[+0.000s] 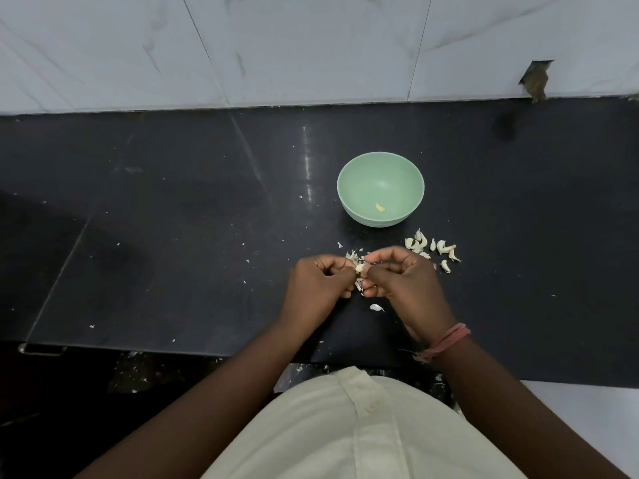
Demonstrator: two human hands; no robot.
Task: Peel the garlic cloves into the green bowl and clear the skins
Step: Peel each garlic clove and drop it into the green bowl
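Peeling a garlic clove (359,268) above a dark counter (173,236).
Pinched between left hand (320,280) and right hand (403,276), mostly hidden by curled fingers; green bowl (349,198) beyond.

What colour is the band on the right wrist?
Pinkish-red band, clearest in the head view.

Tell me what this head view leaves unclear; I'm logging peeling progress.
- Garlic clove: mostly covered by the left hand and right hand, so how much is peeled is unknown.
- Piece in the green bowl: too small to confirm it's fully peeled.
- Pile of cloves: too small to count exactly.
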